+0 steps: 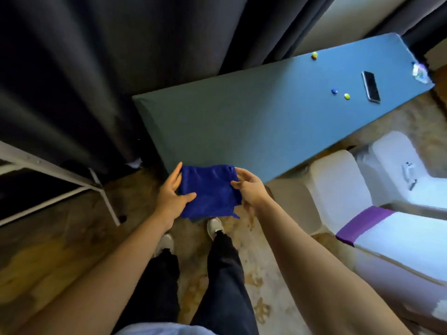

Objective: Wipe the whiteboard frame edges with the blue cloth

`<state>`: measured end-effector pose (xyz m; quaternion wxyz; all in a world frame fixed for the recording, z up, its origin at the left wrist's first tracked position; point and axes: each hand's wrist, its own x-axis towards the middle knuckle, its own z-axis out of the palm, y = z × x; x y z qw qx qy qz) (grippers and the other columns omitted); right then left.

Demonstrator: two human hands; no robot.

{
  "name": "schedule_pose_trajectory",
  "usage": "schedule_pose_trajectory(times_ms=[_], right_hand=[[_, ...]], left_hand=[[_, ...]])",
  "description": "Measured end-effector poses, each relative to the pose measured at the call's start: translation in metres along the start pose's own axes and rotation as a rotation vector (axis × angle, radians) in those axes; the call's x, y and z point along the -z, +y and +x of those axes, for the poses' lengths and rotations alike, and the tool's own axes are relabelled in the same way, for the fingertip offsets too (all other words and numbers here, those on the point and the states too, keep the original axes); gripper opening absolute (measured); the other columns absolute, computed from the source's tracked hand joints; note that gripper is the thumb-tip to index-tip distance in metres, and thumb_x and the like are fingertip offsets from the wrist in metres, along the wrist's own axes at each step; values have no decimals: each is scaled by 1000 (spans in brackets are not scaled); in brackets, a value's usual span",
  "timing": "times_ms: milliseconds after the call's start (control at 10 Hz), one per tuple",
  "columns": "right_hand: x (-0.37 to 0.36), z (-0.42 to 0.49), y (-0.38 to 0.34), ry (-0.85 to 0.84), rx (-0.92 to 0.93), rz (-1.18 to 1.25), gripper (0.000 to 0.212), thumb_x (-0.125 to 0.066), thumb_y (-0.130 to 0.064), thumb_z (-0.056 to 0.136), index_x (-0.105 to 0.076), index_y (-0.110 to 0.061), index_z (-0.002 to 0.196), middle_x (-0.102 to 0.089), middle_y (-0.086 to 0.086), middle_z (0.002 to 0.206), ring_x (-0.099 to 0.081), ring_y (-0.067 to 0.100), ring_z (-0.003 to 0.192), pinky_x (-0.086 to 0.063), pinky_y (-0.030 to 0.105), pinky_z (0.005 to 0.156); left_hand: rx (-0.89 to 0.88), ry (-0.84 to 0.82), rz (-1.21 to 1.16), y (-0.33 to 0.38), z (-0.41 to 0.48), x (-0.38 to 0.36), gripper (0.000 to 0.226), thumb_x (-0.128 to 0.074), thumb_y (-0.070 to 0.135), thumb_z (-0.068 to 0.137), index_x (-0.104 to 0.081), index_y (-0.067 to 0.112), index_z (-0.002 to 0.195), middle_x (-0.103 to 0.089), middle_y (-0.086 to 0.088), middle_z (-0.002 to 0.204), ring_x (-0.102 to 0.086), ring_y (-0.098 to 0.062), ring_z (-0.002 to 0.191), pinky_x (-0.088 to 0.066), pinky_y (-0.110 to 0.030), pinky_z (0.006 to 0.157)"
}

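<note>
Currently, the blue cloth [210, 191] is held in the air between both hands, in front of the near end of the desk [242, 122] and above the patterned floor [60, 238]. The left hand [172, 194] grips the cloth's left edge, with the thumb laid across its upper face and the fingers [176, 174] extended along the edge. The right hand [249, 187] pinches the cloth's right edge, its fingers curled closed on the fabric. The cloth is spread roughly flat and wrinkled, with its lower edge hanging above one shoe [214, 227]. On the far part of the blue-covered desk lie a dark phone [370, 86], a blue magnet [334, 91] and a yellow-green magnet [346, 96] just beside each other, and a further yellow-green magnet [314, 55] near the back edge. Dark curtains [121, 56] hang behind the desk. At the left, a grey metal frame [48, 169] enters the view; whether it belongs to the whiteboard cannot be determined. White-covered chairs [338, 184] stand to the right of the desk.
</note>
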<state>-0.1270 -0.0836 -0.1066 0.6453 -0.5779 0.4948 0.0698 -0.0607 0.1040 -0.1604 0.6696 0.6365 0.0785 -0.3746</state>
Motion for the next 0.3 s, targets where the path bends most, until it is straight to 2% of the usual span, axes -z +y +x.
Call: schedule_pose_trajectory(times_ms=[100, 200, 300], right_hand=[[0, 47, 4, 37, 21, -97, 41, -50, 11, 91, -65, -15, 120, -69, 5, 115, -67, 25, 101, -58, 44, 86], [2, 74, -5, 4, 53, -190, 42, -52, 10, 89, -64, -17, 119, -68, 7, 117, -66, 24, 102, -57, 39, 85], [7, 82, -17, -85, 97, -431, 40, -55, 3, 88, -60, -13, 124, -66, 9, 120, -63, 30, 110, -54, 41, 88]], left_hand=[[-15, 116, -25, -5, 16, -7, 91, -68, -20, 73, -36, 25, 146, -48, -4, 142, -52, -15, 124, -52, -28, 85], [-38, 284, 57, 2, 16, -2, 85, -73, -15, 70, -45, 28, 139, -59, 2, 127, -69, -14, 90, -58, -27, 71], [6, 473, 310, 22, 3, 4, 75, -75, -5, 72, -49, 31, 133, -62, 5, 123, -68, -4, 76, -54, -19, 61]])
